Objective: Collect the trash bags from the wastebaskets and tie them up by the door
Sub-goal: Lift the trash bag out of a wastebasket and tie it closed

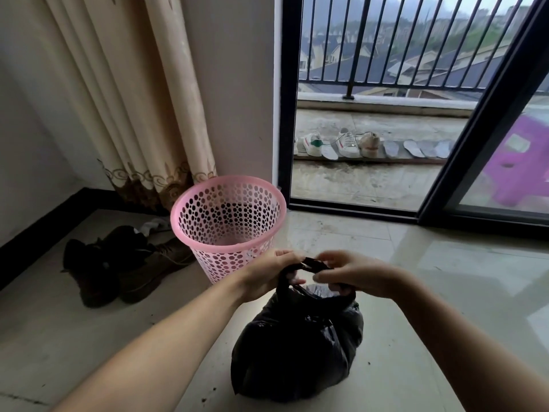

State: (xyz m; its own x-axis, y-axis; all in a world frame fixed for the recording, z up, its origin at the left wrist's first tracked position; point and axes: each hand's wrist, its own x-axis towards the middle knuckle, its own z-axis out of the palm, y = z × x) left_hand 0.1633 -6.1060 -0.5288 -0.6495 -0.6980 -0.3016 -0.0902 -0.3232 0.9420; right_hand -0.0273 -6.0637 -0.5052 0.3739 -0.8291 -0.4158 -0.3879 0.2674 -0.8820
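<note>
**While the knot is forming: a soft, thin bag held by its two loops**

While the black trash bag (297,349) sits on the tiled floor (445,292) just in front of the pink wastebasket (227,221), both hands are closed on its top. The left hand (269,273) pinches one loop of the bag between thumb and fingers, and the right hand (346,273) grips the other loop, with the two strips of plastic crossing between them above the bag's mouth. The mouth is not yet closed; a gap shows under the crossed loops.

The bag looks thin and limp. It slumps and wrinkles around whatever is inside, so it has no shape of its own and will sag wherever it is not held. The bulge is modest, which suggests a light load, though its contents cannot be seen. The glossy film is probably slippery, and stretched loops can tear if pulled hard or caught on something sharp inside.

The best hold is likely where the hands already are: on the two loops, close to where they cross, so each strip can be drawn snug without tugging on the body. Once tied, the knot itself should serve as the carrying point.

The wastebasket stands empty of any liner, near the open sliding door (490,120) to the balcony, with dark boots (124,266) lying on the floor to its left.
</note>
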